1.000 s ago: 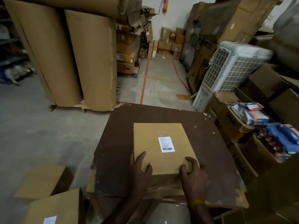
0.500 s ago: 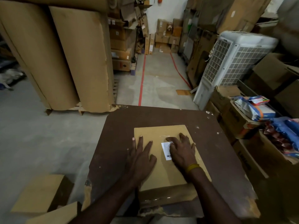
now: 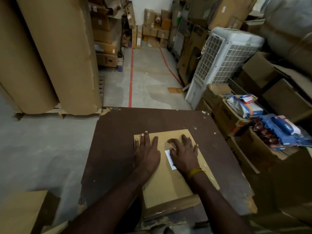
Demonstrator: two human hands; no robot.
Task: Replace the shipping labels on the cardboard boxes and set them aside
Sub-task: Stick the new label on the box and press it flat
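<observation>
A flat tan cardboard box [image 3: 168, 184] lies on a dark brown table [image 3: 118, 149], reaching its near edge. A white shipping label [image 3: 169, 157] with a barcode is stuck on the box top, mostly hidden under my right hand. My left hand [image 3: 146, 154] rests flat on the box's left part, fingers straight and spread toward the far edge. My right hand [image 3: 184, 154] lies over the label with its fingers bent, fingertips on the cardboard just beyond the label. A yellow band circles my right wrist.
Another tan box [image 3: 22, 211] sits on the floor at lower left. Tall brown paper rolls [image 3: 55, 56] stand on a pallet at left. A white air cooler [image 3: 224, 59] and open cartons with blue packets [image 3: 280, 130] crowd the right side. A grey aisle with red lines runs ahead.
Both hands moved from the box's near edge up onto its top. My left hand slid further toward the far edge, and my right hand came to cover the label.
</observation>
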